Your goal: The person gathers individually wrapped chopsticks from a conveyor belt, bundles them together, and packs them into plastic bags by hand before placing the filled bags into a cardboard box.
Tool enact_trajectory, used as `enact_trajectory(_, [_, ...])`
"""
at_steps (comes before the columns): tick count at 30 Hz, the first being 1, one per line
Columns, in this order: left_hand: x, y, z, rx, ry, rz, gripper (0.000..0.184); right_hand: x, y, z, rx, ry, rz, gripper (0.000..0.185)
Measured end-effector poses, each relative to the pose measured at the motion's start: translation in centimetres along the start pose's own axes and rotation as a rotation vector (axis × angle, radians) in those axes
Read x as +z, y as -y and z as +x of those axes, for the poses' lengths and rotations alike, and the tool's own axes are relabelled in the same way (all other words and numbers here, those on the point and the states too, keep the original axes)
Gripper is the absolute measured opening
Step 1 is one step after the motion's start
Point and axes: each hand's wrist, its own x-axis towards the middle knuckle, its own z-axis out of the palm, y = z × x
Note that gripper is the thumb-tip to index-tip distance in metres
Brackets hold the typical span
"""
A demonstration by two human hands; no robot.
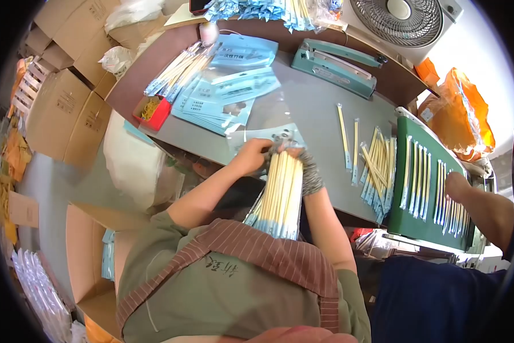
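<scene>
My right hand (307, 166), in a grey patterned glove, is wrapped around the top of a thick bundle of wrapped chopsticks (281, 191). The bundle hangs down in front of my apron, its blue printed ends lowest. Against the left side of the bundle's top, my bare left hand (252, 155) has its fingers closed; what they pinch is hidden. Just beyond both hands, a clear plastic bag with a panda print (284, 135) lies at the table edge. More blue printed bags (211, 106) are stacked to the left.
Loose wrapped chopsticks (377, 171) lie right of my hands. A co-worker's hand (456, 186) reaches over a green board (411, 214) with chopsticks in rows. Further back are a green bag sealer (334, 68) and a fan (399, 23). A red box of rubber bands (152, 112) sits left.
</scene>
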Motion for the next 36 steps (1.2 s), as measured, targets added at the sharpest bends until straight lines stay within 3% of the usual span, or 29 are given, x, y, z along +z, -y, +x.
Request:
enact_trajectory(5, [1.0,2.1,0.2,-0.053,-0.236,-0.379,0.017,-1.8,-0.4,1.1,0.143,-0.095,-0.030,0.025])
enact_trajectory(8, [-0.1,-0.6,-0.4,-0.132,-0.316,-0.577,0.015,-2.0,-0.6,1.6,0.199,-0.157,-0.101,0.024])
enact_trajectory(11, [-0.8,-3.6,-1.7,0.097,-0.285,-0.340,0.015,-2.2,-1.4,2.0,0.175,-0.285,-0.160,0.026])
enact_trajectory(12, [-0.8,-4.5,-1.8,0.089,-0.281,-0.343,0.015,-2.3,-1.7,2.1,0.163,-0.346,-0.189,0.027])
enact_trajectory(13, [-0.8,-5.4,-1.8,0.303,-0.286,-0.072,0.017,-3.4,-2.4,2.6,0.222,-0.328,-0.221,0.043])
enact_trajectory(14, [-0.7,-6.2,-1.8,0.513,-0.284,0.200,0.018,-4.4,-3.2,2.5,0.259,-0.329,-0.246,0.043])
enact_trajectory(16, [-0.5,-7.5,-1.9,0.599,-0.216,0.198,0.022,-3.6,-3.8,1.1,0.248,-0.350,-0.329,0.043])
enact_trajectory(18, [0.1,-8.1,-2.8,0.808,-0.018,0.187,0.025,-2.3,-4.1,-1.7,0.181,-0.363,-0.484,0.044])
enact_trajectory(20, [0.3,-9.2,-5.5,0.840,0.168,0.062,0.027,-0.3,-3.9,-5.7,0.128,-0.358,-0.677,0.044])
enact_trajectory(23, [-0.8,-8.2,-8.0,0.739,0.388,-0.065,0.032,2.8,-3.2,-12.3,0.132,-0.356,-0.923,0.045])
enact_trajectory(25, [-2.5,-6.8,-9.2,0.610,0.053,0.069,0.041,3.6,-3.2,-15.5,0.192,-0.402,-0.965,0.045])
enact_trajectory(26, [-3.3,-5.7,-10.4,0.415,-0.013,0.105,0.058,3.5,-3.5,-16.7,0.225,-0.438,-0.936,0.046])
enact_trajectory(28, [-3.2,-2.0,-12.7,0.180,-0.015,-0.042,0.069,-0.1,-5.3,-16.8,0.186,-0.509,-0.614,0.047])
enact_trajectory(29, [-2.7,-1.8,-12.9,0.015,0.084,-0.335,0.074,-2.4,-6.3,-16.6,0.131,-0.534,-0.390,0.047])
enact_trajectory(30, [-2.1,-1.9,-13.1,-0.157,0.177,-0.628,0.079,-4.0,-7.1,-16.6,0.026,-0.561,0.050,0.049])
enact_trajectory(32, [-1.0,-3.0,-10.9,-0.141,0.126,-0.564,0.083,1.9,-3.3,-9.8,-0.293,-0.397,-0.408,0.053])
enact_trajectory(33, [-0.8,-3.3,-9.5,-0.114,0.133,-0.522,0.082,0.5,-4.2,-9.2,-0.495,-0.506,-1.235,0.058])
enact_trajectory(35, [-0.7,-2.7,-6.1,-0.082,0.086,-0.616,0.079,2.1,-1.0,-4.7,-0.645,-0.380,-1.049,0.066])
enact_trajectory(36, [-0.5,-1.9,-4.6,-0.084,0.035,-0.752,0.077,0.0,0.1,-3.2,-0.511,-0.424,-0.843,0.071])
